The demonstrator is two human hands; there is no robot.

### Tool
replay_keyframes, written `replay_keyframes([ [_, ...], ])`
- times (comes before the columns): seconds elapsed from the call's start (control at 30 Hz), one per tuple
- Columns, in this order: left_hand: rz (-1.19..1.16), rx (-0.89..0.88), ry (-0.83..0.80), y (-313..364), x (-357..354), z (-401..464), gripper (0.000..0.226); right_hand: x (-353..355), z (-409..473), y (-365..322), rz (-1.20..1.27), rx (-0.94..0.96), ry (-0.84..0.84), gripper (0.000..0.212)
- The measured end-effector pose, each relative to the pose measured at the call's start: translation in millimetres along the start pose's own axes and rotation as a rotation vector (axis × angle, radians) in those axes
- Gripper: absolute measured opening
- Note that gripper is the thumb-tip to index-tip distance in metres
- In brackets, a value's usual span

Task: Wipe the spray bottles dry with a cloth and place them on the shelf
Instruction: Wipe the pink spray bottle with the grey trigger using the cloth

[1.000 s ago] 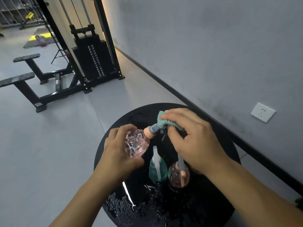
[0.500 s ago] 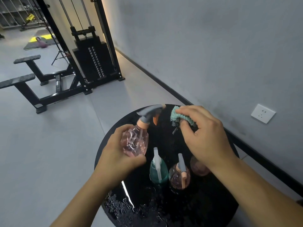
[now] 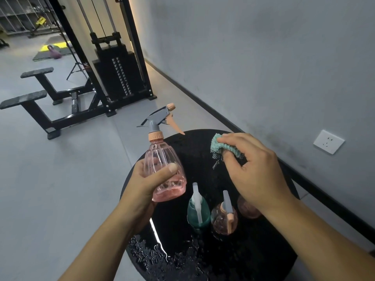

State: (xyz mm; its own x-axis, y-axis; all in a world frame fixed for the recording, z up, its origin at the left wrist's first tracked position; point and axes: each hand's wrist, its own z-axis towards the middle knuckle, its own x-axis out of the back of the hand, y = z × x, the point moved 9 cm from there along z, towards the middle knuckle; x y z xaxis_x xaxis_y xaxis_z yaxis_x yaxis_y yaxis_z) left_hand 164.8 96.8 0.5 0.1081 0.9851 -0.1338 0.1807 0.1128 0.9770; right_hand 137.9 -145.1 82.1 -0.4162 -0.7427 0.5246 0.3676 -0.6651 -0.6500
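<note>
My left hand (image 3: 148,183) grips a clear pink spray bottle (image 3: 164,165) by its body and holds it nearly upright above the left edge of a round black table (image 3: 253,250). Its grey trigger head points right. My right hand (image 3: 251,169) pinches a crumpled teal cloth (image 3: 221,146) a short way to the right of the bottle, apart from it. On the table stand a teal spray bottle (image 3: 197,211), a pink spray bottle (image 3: 224,218), and another pink bottle (image 3: 247,207) half hidden under my right wrist.
Water drops (image 3: 162,258) cover the table's near part. A grey wall with a white socket (image 3: 328,141) runs along the right. A black weight machine (image 3: 117,74) and its benches (image 3: 36,98) stand on the grey floor beyond the table.
My left hand has turned the pink bottle from lying sideways to nearly upright and raised it. My right hand has drawn the cloth off the spray head and moved to the right.
</note>
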Motion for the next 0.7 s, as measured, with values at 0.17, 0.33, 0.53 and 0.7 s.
replay_keyframes([
  [0.17, -0.051, 0.042, -0.018, -3, -2, -2, 0.061, -1, 0, 0, 0.016, -0.006, -0.001, 0.032],
  [0.33, -0.146, 0.078, 0.0, -5, -4, -3, 0.055, 0, 0, 0, 0.034, -0.013, 0.0, 0.031],
  [0.53, -0.277, 0.135, -0.025, -6, -9, -8, 0.074, -1, -1, 0, 0.026, -0.012, -0.02, 0.033],
  [0.7, -0.232, 0.13, -0.064, -5, -11, -10, 0.081, -2, -1, -1, 0.027, -0.015, -0.022, 0.033],
])
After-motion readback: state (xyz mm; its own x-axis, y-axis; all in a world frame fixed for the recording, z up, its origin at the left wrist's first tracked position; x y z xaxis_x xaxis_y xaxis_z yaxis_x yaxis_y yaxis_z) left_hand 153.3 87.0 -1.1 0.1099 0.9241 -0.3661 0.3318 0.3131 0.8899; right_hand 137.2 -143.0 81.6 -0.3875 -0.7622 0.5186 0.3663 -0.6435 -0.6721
